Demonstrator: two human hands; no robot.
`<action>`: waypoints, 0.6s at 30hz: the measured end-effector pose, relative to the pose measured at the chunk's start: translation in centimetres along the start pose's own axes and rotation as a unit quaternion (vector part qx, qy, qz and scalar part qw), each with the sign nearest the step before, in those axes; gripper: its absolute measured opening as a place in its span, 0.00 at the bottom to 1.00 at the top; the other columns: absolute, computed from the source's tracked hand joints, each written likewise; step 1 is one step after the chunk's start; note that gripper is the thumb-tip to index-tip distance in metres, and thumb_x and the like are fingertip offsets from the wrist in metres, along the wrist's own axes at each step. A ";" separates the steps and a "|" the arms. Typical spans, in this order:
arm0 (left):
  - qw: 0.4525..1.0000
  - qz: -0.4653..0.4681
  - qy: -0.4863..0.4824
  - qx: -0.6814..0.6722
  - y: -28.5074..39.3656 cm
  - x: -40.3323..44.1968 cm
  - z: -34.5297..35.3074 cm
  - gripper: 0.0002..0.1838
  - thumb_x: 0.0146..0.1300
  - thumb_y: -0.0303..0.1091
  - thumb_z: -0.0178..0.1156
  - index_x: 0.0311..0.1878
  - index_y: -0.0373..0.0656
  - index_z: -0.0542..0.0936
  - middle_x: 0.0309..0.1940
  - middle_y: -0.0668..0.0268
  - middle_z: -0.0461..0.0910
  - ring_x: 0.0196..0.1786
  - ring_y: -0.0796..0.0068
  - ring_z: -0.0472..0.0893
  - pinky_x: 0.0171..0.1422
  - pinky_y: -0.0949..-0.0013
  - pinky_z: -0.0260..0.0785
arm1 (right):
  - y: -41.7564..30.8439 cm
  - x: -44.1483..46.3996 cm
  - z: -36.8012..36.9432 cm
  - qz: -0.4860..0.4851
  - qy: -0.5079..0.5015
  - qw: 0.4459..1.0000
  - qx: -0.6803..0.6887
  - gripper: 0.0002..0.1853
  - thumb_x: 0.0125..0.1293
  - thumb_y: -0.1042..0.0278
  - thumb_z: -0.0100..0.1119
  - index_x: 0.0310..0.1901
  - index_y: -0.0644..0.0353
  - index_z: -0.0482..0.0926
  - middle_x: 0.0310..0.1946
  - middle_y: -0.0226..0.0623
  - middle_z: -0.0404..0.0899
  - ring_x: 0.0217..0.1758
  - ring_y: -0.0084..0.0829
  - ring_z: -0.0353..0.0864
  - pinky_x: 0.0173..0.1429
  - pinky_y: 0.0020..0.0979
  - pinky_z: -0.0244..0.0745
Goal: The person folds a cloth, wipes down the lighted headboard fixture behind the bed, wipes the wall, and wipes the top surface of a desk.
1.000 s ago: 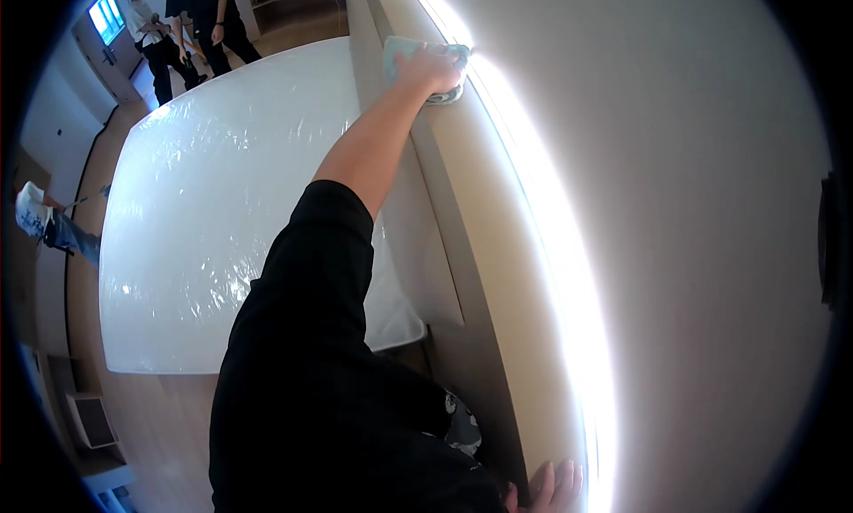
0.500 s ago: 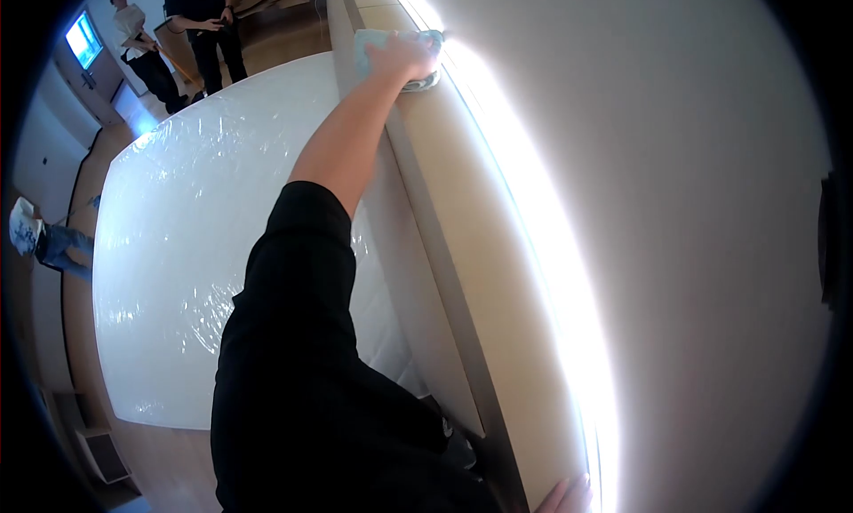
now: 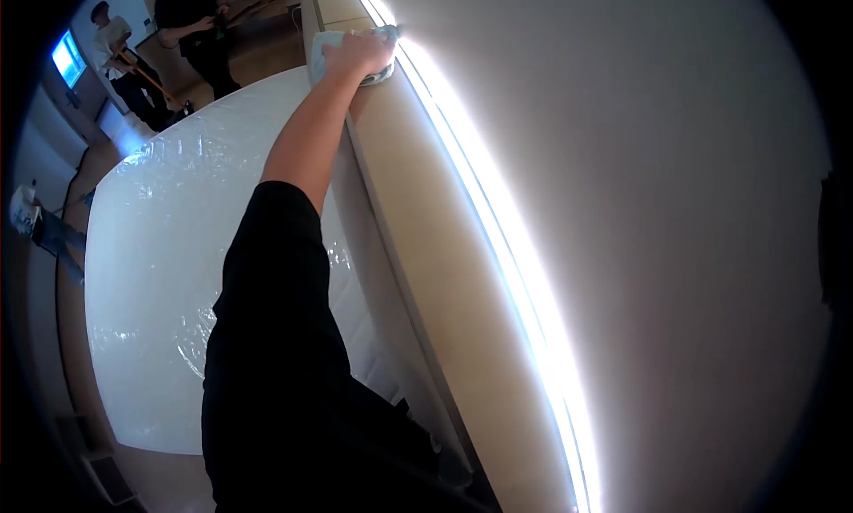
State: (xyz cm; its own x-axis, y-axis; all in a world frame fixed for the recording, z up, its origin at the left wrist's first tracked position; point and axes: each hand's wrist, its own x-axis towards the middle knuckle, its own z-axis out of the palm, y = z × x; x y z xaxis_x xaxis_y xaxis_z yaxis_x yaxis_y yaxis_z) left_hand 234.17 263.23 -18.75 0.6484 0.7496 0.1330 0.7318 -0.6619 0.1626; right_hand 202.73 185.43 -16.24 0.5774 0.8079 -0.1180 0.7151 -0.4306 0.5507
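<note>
My left hand (image 3: 357, 55) is at the far end of a long beige ledge (image 3: 462, 273), its arm stretched out in a black sleeve. Under its fingers is a pale blue-green cloth (image 3: 323, 47), bunched and pressed on the ledge top. Its fingertips reach the edge beside a bright light strip (image 3: 502, 220) that runs along the wall. My palm hides part of the cloth. My right hand is out of the picture.
A large white mattress (image 3: 160, 264) in shiny plastic lies left of the ledge. Two people stand beyond it, one in a white top (image 3: 111, 38) with a long-handled tool, one in black (image 3: 191, 15). Another person (image 3: 40, 220) is at the left. A plain wall (image 3: 675, 229) fills the right.
The view has swung a little, so the ledge, cloth and left hand sit further left. My right hand, earlier on the ledge at the bottom, has left the view.
</note>
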 end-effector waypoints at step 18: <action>0.987 0.148 -0.037 -0.051 2.6 -24.0 -1.2 0.35 0.70 0.62 0.47 0.77 0.60 0.64 0.80 0.65 0.56 0.81 0.47 0.53 0.73 0.21 0.49 | -6.0 5.9 -3.8 0.209 -0.041 0.949 0.233 0.37 0.65 0.52 0.65 0.70 0.58 0.64 0.70 0.53 0.63 0.72 0.58 0.63 0.71 0.60 0.61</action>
State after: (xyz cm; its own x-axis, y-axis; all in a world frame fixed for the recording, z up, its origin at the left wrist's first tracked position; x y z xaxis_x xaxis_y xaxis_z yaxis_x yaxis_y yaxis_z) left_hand 220.24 243.57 -20.39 0.8466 0.5187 0.1190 0.4858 -0.8446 0.2251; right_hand 200.34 194.32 -17.10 0.8637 0.5021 -0.0443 0.5030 -0.8527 0.1410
